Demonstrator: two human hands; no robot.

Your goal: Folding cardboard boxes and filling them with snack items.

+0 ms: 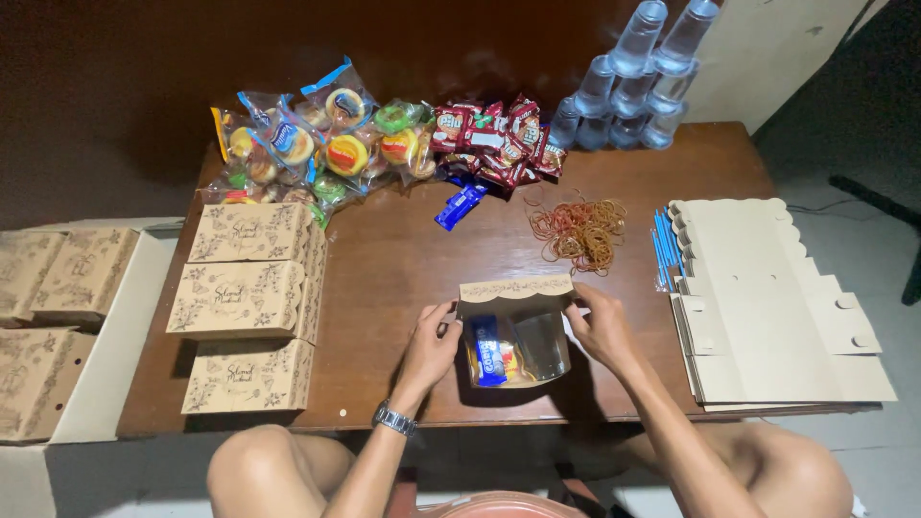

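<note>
Across the far edge of the brown wooden table [403, 259] lie a heap of clear-wrapped colourful cakes [317, 144], a pile of dark red snack packets [494, 139] with a loose blue wrapped bar [460, 204] just before it, and a stack of clear plastic sealed cups [633, 82]. Near the middle sits a tangle of tan rubber bands [578, 230]. Right of it, blue straws [664, 247] lie beside a stack of flat unfolded cardboard blanks [767, 307]. On the left, three closed kraft-brown printed boxes [251, 312] stand in a row from far to near.

At the near edge, the open kraft-brown cardboard box [515, 331] sits between both hands, its scalloped lid raised at the far side. Inside lie a blue wrapped bar, a yellow-wrapped item and a clear cup. The left hand [432, 350], wearing a metal wristwatch [393, 419], has its fingers closed on the box's left wall; the right hand [600, 326] grips the right wall, fingers curled over its upper corner.

Off the table's left, more closed printed boxes [53, 317] rest in a pale tray [120, 364]. A dark wall lies beyond, pale floor below.
</note>
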